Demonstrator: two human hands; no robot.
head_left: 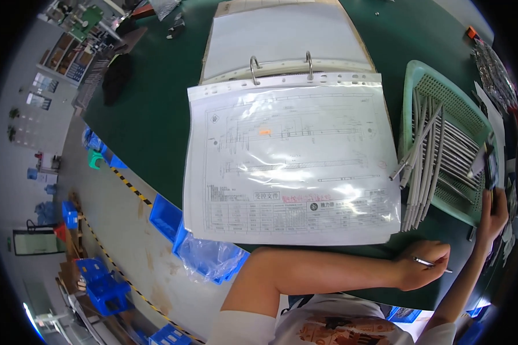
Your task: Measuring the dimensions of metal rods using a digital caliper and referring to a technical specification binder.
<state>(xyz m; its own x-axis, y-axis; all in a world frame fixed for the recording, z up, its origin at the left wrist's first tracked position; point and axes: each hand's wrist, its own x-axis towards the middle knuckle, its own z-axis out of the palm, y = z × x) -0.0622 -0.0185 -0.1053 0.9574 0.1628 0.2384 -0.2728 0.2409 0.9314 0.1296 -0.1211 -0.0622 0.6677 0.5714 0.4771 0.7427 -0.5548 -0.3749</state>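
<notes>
My left hand [425, 265] is closed round a slim silver pen [423, 262], with the forearm lying across the table's near edge. At the right, my right hand [492, 214] grips a dark, narrow tool that looks like a caliper [491, 168], held upright over the right rim of a green plastic basket [443, 73]. Grey rods [425, 167] fill part of this basket, and several stick out over its near left side. Left of it lies an open ring binder [293, 224], showing a technical drawing in a clear sleeve with a small orange mark.
The dark green table [149, 138] carries everything. Shiny plastic bags [492, 69] lie at the far right. Below the table's left edge are blue bins [168, 218], one with clear plastic film [210, 256]. Yellow-black tape [131, 187] marks the floor near blue stools [106, 293].
</notes>
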